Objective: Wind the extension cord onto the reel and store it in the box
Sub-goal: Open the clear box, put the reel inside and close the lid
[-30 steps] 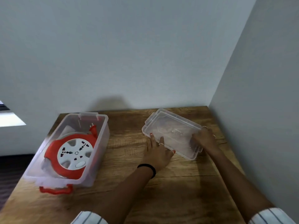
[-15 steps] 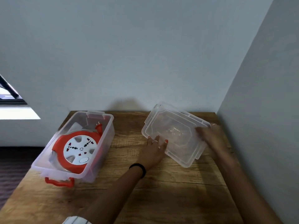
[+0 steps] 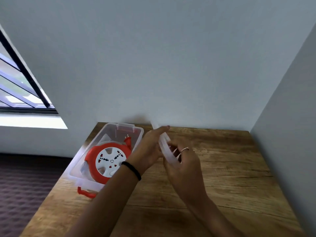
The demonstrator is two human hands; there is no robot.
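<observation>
Right hand [image 3: 183, 165] and left hand [image 3: 150, 147] grip the clear lid [image 3: 165, 147] between them, edge-on above the worktop [image 3: 230, 168]; thin, light, slightly flexible and slick, it seems best held by its rims. Beyond, at the worktop's left edge, the reel [image 3: 107, 160] sits in the box [image 3: 135, 132]. Lid face, fingertips and cord windings are hidden.
</observation>
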